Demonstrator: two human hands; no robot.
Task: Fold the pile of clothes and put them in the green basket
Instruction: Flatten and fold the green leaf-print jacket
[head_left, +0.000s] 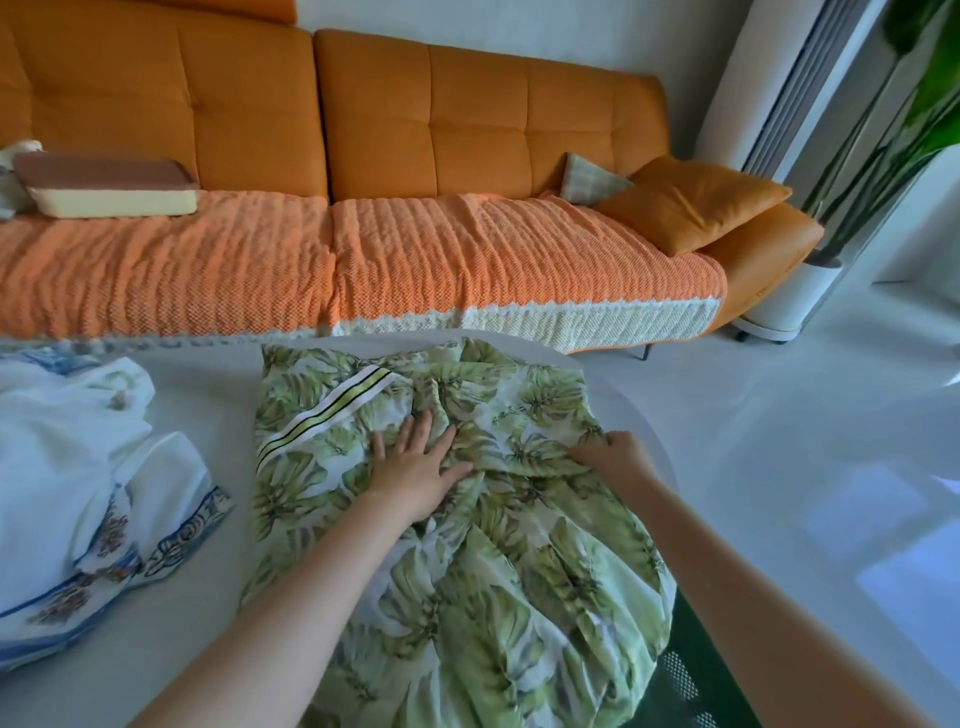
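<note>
Nearest the camera, at the lower right, a dark green perforated plastic basket (685, 675) peeks out from under the hanging hem of a thin green-and-white leaf-print garment (519, 545). That garment lies rumpled across the round white table (197, 613), its lower part draped over the near edge onto the basket. The left hand (415, 462) lies flat on the garment's middle, fingers spread, its grip apart and pressing rather than grasping. The right hand (618, 457) has its grip closed on a bunched fold at the garment's right side. A striped white, black and yellow band (332, 410) runs diagonally across the upper left of the fabric.

The step looks like smoothing and making a first fold. To do it well, the flat hand should anchor the centre while the other draws the gathered side taut, then lays it over in a straight line; the hem should come up off the basket first, or the light cloth will slide.

To the left waits a crumpled white garment with blue patterned trim (78, 467). Beyond the table stands an orange sofa (415, 130).
</note>
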